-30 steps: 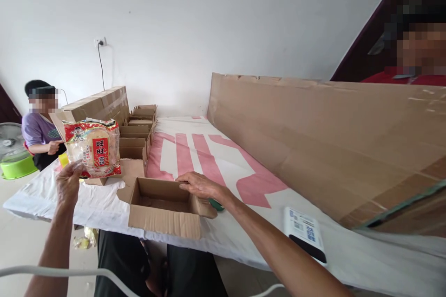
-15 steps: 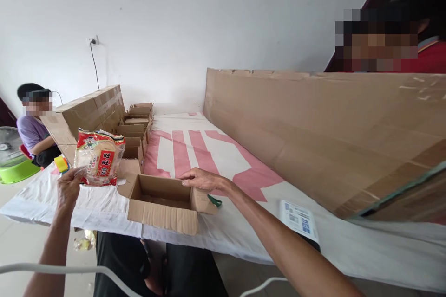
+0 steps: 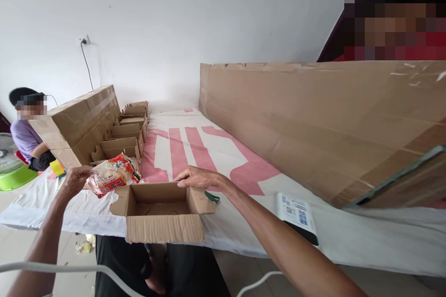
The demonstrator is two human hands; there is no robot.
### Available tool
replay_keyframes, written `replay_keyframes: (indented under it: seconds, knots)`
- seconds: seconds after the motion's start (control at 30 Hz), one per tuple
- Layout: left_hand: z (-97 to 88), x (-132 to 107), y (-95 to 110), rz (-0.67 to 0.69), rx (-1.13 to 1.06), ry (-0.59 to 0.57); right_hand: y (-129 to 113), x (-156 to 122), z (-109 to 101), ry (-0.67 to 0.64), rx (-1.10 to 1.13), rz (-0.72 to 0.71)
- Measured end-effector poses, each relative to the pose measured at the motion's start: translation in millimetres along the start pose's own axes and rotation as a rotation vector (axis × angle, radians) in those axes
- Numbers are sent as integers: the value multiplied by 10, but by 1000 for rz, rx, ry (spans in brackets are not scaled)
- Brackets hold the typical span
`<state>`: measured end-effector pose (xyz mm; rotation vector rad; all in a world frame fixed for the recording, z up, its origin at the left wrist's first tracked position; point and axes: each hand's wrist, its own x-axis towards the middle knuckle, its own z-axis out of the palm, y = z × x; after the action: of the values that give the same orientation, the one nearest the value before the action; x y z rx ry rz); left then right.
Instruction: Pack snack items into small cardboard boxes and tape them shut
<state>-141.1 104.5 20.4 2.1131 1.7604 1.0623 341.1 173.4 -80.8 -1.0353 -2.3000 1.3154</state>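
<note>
My left hand [image 3: 74, 182] pinches one end of a clear and red snack packet [image 3: 112, 177] with pale round crackers inside. The packet hangs tilted, just left of an open cardboard box [image 3: 163, 228] at the table's near edge. Nothing lies in the part of the box I can see; its flaps are folded outward. My right hand [image 3: 198, 178] grips the box's back right corner, thumb over the inner side and fingers behind the wall. A green strip [image 3: 212, 196] shows beside the box's right flap.
Several open cartons [image 3: 120, 148] stand in a row at the left, beside stacked closed boxes [image 3: 83, 118]. A long cardboard panel [image 3: 296, 120] borders the right side. A white device [image 3: 298, 216] lies on the cloth-covered table [image 3: 348, 246]. Two people are beyond; a white cable [image 3: 69, 268] crosses low in front.
The snack packet has turned from upright to tilted, its printed end swinging down and right toward the box. My right hand keeps its hold on the box corner. The view has shifted slightly.
</note>
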Motion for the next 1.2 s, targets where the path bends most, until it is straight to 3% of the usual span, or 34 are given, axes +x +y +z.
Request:
replay_keyframes:
  seconds: [0.2, 0.33, 0.57, 0.73, 0.87, 1.0, 1.1, 1.2]
  knots:
    - [64, 148, -18, 33, 114, -257, -1, 6, -28, -19, 20, 8]
    - [207, 294, -106, 20, 266, -329, -10, 0, -41, 9, 33, 13]
    - [590, 431, -250, -44, 470, -150, 101, -101, 1, 114, 250, -23]
    - [797, 287, -339, -96, 569, 35, 349, -111, 32, 356, 407, -38]
    - [928, 82, -404, -49, 547, 240, 533, -132, 133, 618, 78, 65]
    - [1113, -273, -474, -11, 454, 389, 683, -226, 388, 693, -376, 147]
    - [1266, -579, -518, 10, 417, 368, 800, -296, 615, 671, -553, 243]
    - [1402, -765, -530, 44, 400, 250, 913, -362, 812, 673, -629, 303]
